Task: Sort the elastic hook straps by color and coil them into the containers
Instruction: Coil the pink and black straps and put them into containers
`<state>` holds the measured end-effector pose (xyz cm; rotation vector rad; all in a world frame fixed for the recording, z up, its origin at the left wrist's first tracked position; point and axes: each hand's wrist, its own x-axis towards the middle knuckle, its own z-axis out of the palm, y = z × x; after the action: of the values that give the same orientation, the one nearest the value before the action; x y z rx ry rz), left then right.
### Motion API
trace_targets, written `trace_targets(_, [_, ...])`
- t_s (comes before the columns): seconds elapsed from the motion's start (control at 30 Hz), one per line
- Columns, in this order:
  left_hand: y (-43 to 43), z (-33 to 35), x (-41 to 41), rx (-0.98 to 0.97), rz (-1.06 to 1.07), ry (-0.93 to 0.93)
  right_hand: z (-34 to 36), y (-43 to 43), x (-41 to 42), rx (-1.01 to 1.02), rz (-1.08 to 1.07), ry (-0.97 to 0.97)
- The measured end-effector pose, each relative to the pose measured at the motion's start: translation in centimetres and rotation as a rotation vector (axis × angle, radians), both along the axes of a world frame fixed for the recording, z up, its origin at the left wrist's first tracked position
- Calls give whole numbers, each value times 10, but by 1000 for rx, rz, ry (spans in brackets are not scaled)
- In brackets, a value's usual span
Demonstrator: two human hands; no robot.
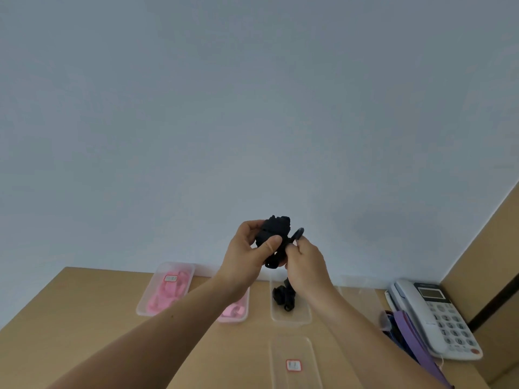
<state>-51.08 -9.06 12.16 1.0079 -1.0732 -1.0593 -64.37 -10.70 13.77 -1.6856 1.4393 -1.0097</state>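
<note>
Both hands are raised above the table in front of the wall. My left hand [247, 255] grips a bundled black elastic strap [273, 231], thumb across its front. My right hand [304, 262] pinches the strap's loose end, where a black hook loop [297, 234] sticks up. Below, a clear container [302, 317] holds a coiled black strap [283, 297]. Two clear containers hold pink straps: one at the left [146, 304], one partly behind my left forearm [241, 315].
A clear lid with a red-edged label [293, 360] lies near the front. Another clear container [362, 299] stands right of the black one. A white desk phone [438, 315] and purple straps [410, 335] sit at the right, by a brown side panel [488, 262].
</note>
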Motion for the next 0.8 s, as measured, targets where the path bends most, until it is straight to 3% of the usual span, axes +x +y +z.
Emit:
trace_targets(0.1, [-2, -11, 2, -27, 17, -33, -4, 0, 7, 3, -18, 8])
trace_targets(0.33, [-4, -31, 1, -65, 2, -261, -6, -12, 6, 110, 31, 244])
trace_targets(0.47, [-9, -48, -3, -36, -19, -293, -20, -11, 1, 272, 28, 56])
trace_targets(0.53, [-13, -57, -8, -10, -2, -287, -32, -14, -3, 238, 3, 0])
trace_targets(0.67, [-26, -71, -16, 42, 46, -244, -53, -28, -10, 92, -96, 17])
trace_targets(0.8, [-37, -90, -29, 101, 9, -187, -72, -50, -24, 127, -20, 85])
